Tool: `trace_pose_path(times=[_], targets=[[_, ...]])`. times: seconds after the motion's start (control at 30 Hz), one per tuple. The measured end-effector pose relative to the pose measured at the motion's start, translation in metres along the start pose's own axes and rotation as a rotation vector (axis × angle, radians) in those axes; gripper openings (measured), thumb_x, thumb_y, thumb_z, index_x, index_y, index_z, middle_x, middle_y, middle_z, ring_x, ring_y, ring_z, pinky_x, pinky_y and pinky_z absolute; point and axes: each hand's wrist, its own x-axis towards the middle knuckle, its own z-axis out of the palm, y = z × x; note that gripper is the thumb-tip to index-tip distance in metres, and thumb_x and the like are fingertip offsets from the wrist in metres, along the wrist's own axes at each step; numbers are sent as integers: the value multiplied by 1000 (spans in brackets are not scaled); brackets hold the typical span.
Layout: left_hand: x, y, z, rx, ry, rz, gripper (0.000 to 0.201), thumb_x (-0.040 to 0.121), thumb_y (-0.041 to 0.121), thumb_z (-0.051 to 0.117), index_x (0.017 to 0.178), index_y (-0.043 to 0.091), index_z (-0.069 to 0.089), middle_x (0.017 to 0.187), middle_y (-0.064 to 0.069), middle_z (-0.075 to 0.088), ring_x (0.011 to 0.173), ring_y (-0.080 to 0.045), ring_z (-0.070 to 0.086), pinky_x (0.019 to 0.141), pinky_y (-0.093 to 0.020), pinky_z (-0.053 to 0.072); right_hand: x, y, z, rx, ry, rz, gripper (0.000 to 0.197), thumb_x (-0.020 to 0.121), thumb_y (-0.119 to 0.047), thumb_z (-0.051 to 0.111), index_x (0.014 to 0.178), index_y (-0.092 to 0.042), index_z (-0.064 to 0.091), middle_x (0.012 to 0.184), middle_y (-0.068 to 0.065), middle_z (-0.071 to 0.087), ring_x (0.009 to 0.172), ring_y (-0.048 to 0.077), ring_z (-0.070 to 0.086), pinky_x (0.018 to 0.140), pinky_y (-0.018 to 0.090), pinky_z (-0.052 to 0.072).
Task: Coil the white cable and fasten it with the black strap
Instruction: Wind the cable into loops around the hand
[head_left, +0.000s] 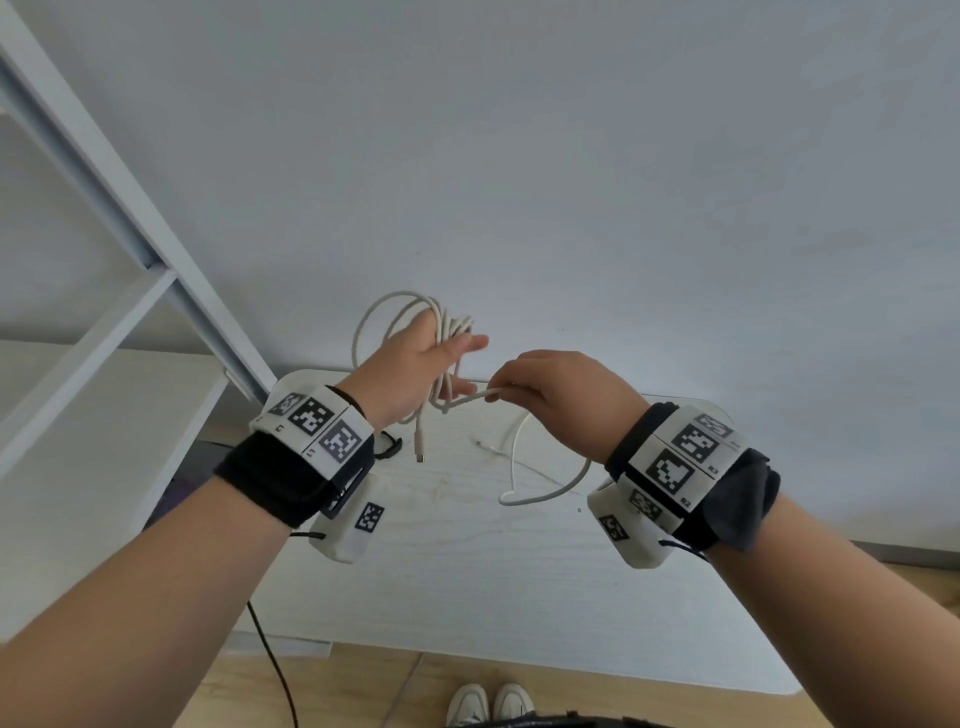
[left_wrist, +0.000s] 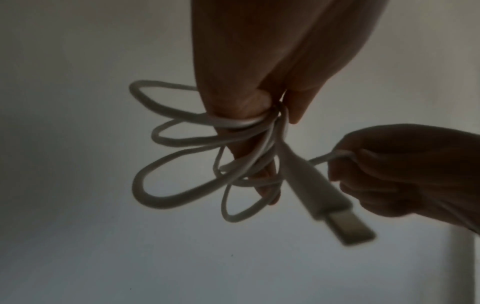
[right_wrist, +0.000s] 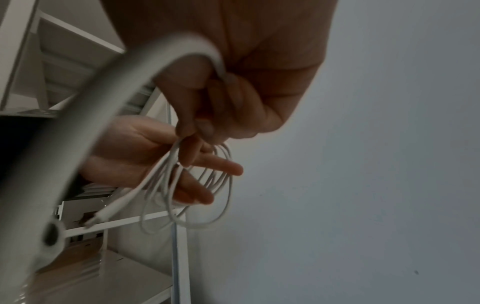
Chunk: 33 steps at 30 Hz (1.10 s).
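Note:
My left hand (head_left: 447, 364) is raised above the table with several loops of the white cable (head_left: 395, 306) hanging from it. In the left wrist view the loops (left_wrist: 161, 197) are bunched under the thumb (left_wrist: 239, 105) while the fingers stay nearly straight. One connector (head_left: 420, 449) dangles below this hand. My right hand (head_left: 498, 395) pinches the loose strand just right of the coil, and the rest of the cable trails down to the table (head_left: 467, 597). A black item (head_left: 388, 447), possibly the strap, lies on the table, mostly hidden behind my left wrist.
A white shelf frame (head_left: 104, 182) stands at the left against a plain wall. The slack cable curls on the tabletop (head_left: 545, 493) under my right wrist. A black cord (head_left: 270, 660) hangs off the table's near edge, and the person's shoes (head_left: 488, 701) show below.

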Motion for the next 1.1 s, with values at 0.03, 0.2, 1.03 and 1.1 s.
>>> trace_pose_path(times=[0.03,0.2,1.03,1.1], targets=[[-3,0,3,30,-32,-6,13,96,33,42,91,22,42,124,2,61,86,-24,71,87,-51,52,1,1,-2,-8,12,6,22,93,-30,46,100,-20,65,94,-1,65,87,19,58,79,39,48],[-13,2,16,62,-145,-12,18,98,33,37,84,21,41,108,0,67,80,-28,72,64,-29,50,7,3,-9,0,66,23,16,90,-29,51,89,-19,64,80,-9,55,77,14,53,75,40,48],[-28,-5,16,-762,-348,-177,25,83,38,52,70,17,48,45,11,26,33,-2,18,30,-14,24,12,27,-5,330,362,184,29,93,-28,46,68,-14,52,55,-9,46,57,11,46,58,19,39],[-26,-6,14,-917,-376,-223,25,84,37,51,69,17,49,43,12,26,34,-4,13,28,-14,25,13,26,1,408,361,188,32,94,-29,45,64,-18,50,54,-10,46,56,11,46,60,27,42]])
